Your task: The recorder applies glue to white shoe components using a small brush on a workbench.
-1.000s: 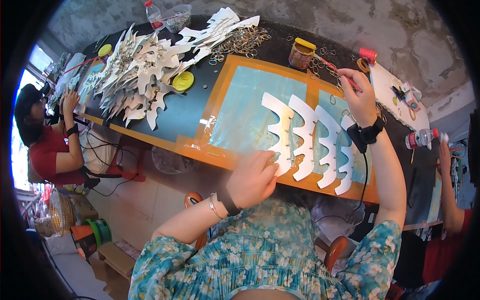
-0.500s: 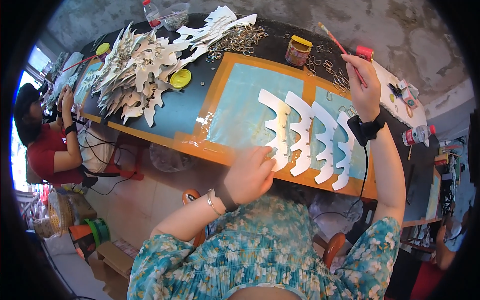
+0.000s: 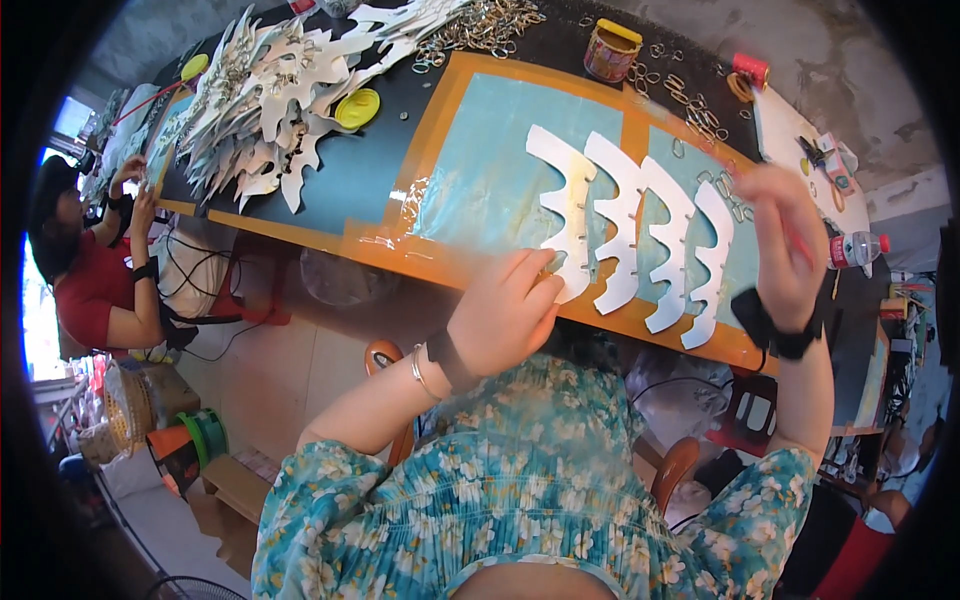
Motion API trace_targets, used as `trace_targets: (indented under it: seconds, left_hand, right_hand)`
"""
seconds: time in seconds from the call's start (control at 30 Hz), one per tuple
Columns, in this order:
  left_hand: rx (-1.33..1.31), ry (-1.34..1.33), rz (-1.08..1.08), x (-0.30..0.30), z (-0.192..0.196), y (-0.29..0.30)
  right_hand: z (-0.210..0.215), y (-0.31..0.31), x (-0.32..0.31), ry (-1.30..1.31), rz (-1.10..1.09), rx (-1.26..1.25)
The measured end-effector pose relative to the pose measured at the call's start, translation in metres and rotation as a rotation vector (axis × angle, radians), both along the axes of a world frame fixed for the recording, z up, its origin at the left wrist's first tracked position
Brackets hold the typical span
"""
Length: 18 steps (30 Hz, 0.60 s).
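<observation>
Several white scalloped cut-out pieces (image 3: 618,235) lie side by side on a pale blue sheet (image 3: 490,150) at the table's near edge. My left hand (image 3: 508,308) grips the near end of the leftmost piece (image 3: 568,212), its bent fingertips pressing there; a yellowish smear shows on that piece. To the right of the row, my right hand (image 3: 785,240) is raised and smeared by motion, closed around a paintbrush whose red handle (image 3: 800,245) shows between the fingers. The brush's tip is too blurred to make out.
An open pot (image 3: 612,52) with a yellow rim stands beyond the sheet, among loose metal rings (image 3: 690,105). At the left rise piled white cut-outs (image 3: 270,110), with a yellow lid (image 3: 357,108) beside them. A bottle (image 3: 855,249) is far right. A co-worker in red (image 3: 105,270) sits left.
My right hand has come down and toward me from its higher position by the red spool, bringing the paintbrush along. The left hand stays at the leftmost piece. The view has shifted slightly.
</observation>
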<state>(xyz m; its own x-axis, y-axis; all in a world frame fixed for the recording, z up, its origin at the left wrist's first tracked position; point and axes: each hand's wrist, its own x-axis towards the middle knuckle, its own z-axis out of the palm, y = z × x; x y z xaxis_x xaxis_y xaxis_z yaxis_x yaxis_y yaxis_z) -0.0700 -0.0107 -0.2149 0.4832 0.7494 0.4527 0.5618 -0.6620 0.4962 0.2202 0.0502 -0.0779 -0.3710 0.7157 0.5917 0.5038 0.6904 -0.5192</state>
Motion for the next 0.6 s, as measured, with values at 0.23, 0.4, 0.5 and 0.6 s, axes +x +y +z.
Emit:
trace_targets:
  seconds: [0.23, 0.4, 0.5, 0.6]
  left_hand:
    - [-0.009, 0.05, -0.015, 0.001, 0.005, 0.0]
    - [0.007, 0.045, -0.015, 0.003, 0.005, 0.001]
    - [0.013, 0.059, -0.007, 0.003, 0.005, 0.001]
    - [0.013, 0.062, 0.007, 0.003, 0.005, -0.002]
  right_hand:
    - [-0.027, -0.077, -0.002, -0.055, 0.103, -0.282]
    - [-0.048, -0.078, -0.006, -0.119, 0.115, -0.222]
    - [-0.055, -0.074, -0.009, -0.13, 0.13, -0.215]
    - [-0.055, -0.078, -0.008, -0.13, 0.158, -0.221]
